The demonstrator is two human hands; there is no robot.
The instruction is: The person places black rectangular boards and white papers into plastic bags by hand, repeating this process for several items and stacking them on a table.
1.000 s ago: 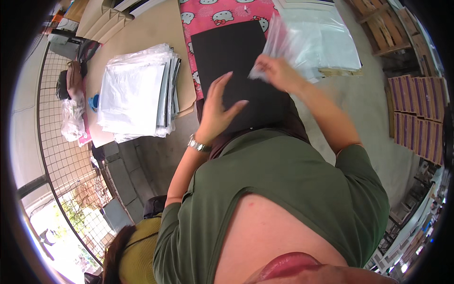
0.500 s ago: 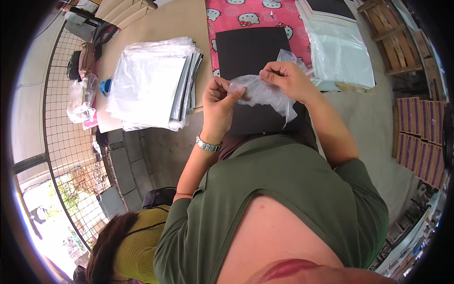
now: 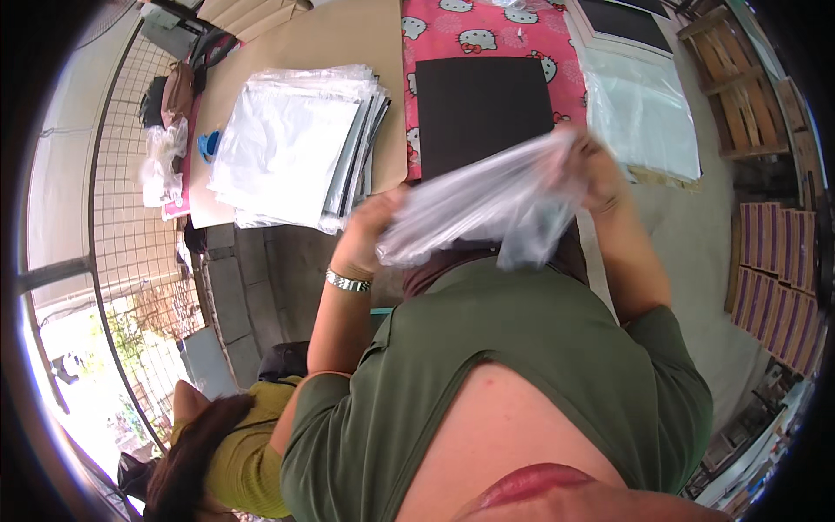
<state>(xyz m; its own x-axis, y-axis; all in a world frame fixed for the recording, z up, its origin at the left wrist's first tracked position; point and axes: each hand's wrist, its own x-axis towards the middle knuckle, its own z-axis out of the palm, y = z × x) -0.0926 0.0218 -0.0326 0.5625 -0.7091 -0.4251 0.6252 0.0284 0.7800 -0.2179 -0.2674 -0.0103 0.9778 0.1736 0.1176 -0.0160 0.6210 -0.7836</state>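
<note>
Between my hands a clear plastic bag (image 3: pixel 478 196) is stretched out, smeared by motion. My left hand (image 3: pixel 372 228) is closed on its left end, and my right hand (image 3: pixel 596 174) grips the other end higher up. A loose part of the bag hangs down below my right hand. Beyond the bag, a black rectangular board (image 3: pixel 484 109) lies on the pink patterned cloth (image 3: pixel 470 17); the bag hides its near edge. To the left rests a pile of clear-sleeved sheets (image 3: pixel 291 143), some white and some dark at the edges.
Flat clear plastic sleeves (image 3: pixel 644 113) lie at the table's right side. Brown cardboard (image 3: pixel 365 35) covers the left part, with a blue tape roll (image 3: pixel 208 146) near its edge. Purple-striped boxes (image 3: pixel 774 278) and a wooden pallet (image 3: pixel 731 78) stand right. Another person (image 3: pixel 235 452) is at lower left.
My hands have moved apart, the left toward lower left and the right outward. The crumpled bag between them is now pulled out long. The other person's arm has come into sight.
</note>
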